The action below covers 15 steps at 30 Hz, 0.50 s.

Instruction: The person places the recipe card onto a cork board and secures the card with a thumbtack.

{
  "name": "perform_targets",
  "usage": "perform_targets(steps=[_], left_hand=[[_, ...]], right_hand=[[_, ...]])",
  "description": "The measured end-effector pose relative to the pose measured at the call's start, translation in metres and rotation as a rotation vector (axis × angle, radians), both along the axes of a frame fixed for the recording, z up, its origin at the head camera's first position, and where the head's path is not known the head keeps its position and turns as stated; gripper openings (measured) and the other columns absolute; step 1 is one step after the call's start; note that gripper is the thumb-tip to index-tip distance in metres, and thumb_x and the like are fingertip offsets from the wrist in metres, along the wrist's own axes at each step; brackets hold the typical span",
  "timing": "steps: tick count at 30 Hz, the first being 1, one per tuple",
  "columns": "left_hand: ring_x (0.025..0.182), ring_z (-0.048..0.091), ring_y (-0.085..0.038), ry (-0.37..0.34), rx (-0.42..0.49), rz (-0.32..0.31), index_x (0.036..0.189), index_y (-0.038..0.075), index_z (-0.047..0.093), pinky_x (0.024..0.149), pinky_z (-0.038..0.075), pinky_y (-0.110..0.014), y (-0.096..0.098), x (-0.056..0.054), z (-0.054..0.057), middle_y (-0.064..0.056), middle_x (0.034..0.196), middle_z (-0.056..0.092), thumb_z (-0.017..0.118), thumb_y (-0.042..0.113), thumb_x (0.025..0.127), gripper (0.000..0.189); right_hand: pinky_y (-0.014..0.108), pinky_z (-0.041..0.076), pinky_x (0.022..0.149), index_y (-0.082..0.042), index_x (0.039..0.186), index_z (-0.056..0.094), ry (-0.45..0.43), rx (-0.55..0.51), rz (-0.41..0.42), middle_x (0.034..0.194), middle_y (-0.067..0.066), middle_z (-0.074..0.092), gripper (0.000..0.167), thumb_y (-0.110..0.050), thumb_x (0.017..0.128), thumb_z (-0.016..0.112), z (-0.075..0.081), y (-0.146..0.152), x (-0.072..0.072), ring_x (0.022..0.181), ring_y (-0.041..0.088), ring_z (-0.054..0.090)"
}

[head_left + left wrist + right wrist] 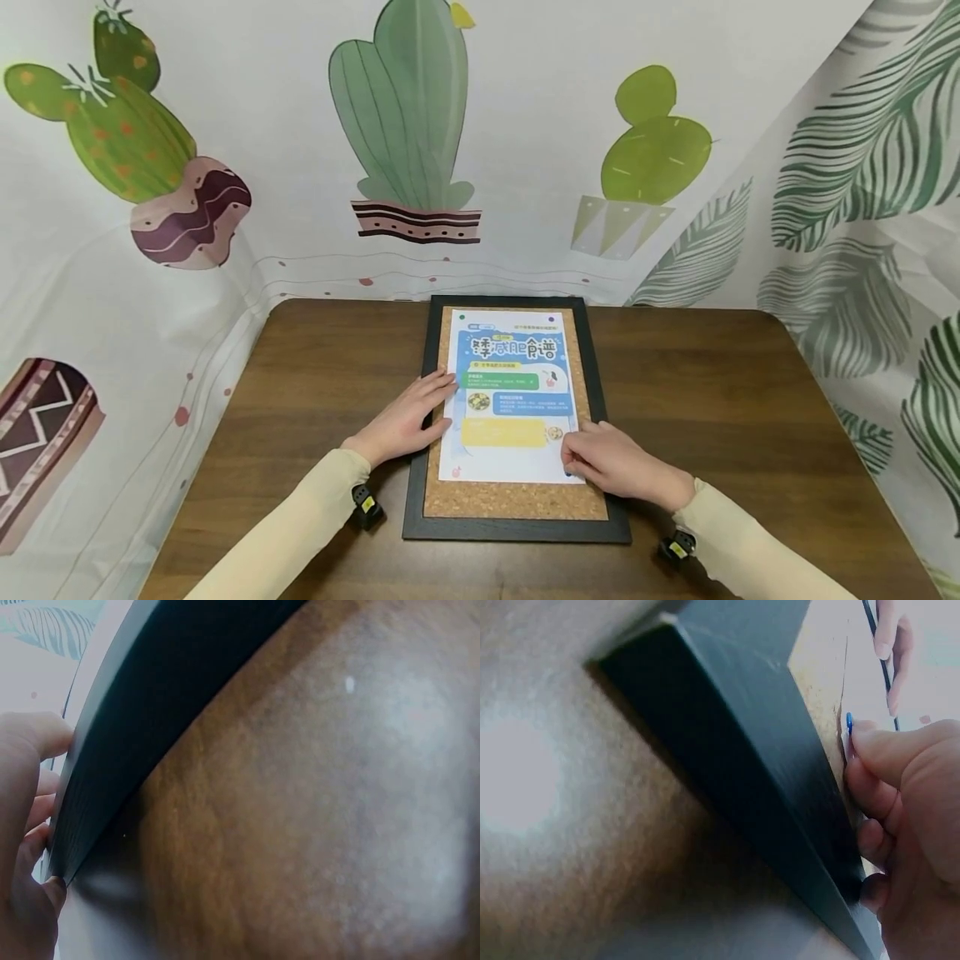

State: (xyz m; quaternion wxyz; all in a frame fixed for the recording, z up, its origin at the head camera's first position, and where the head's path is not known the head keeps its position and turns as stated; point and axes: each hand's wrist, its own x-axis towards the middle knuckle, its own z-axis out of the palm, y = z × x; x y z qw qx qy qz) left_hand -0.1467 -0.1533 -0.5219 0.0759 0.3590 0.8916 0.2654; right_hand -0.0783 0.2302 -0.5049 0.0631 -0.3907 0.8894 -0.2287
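Note:
A printed poster [510, 462] lies on a cork board [517, 500] with a black frame [517, 530]. A green thumbtack [462, 317] and a purple-blue one [551, 319] sit at its top corners. My left hand [408, 417] rests on the board's left side, fingertips on the poster's left edge. My right hand [618, 462] is at the poster's lower right corner, fingers curled. In the right wrist view its thumb and index finger pinch a blue thumbtack [850, 722] at the paper's edge. The tack's point is hidden.
The board lies on a brown wooden table [712, 400], its far end near the table's back edge. Behind hangs a white cloth [525, 167] printed with cacti and leaves. Black wrist cameras are strapped on both sleeves.

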Motion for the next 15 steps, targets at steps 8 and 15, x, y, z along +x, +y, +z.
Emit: perform_targets(steps=[8,15], left_hand=[[0.158,0.024,-0.032,-0.011,-0.01,0.008,0.157,0.001,0.043,0.124,0.024,-0.055,0.0,0.001,0.001,-0.015,0.166,0.036,0.06,0.028,0.106,0.061],[0.158,0.022,-0.033,-0.016,0.015,0.097,0.163,0.002,0.031,0.122,0.029,-0.054,-0.005,0.002,-0.002,-0.018,0.169,0.029,0.05,0.032,0.111,0.063]], right_hand=[[0.023,0.033,0.071,-0.028,0.092,0.062,-0.012,-0.004,-0.054,0.081,-0.022,0.052,0.015,-0.02,0.099,0.072,-0.001,0.0,0.006,0.078,0.002,0.042],[0.029,0.054,0.081,-0.018,0.121,0.07,-0.185,-0.18,-0.171,0.111,-0.007,0.07,0.017,-0.015,0.106,0.062,0.007,0.023,0.009,0.095,0.004,0.061]])
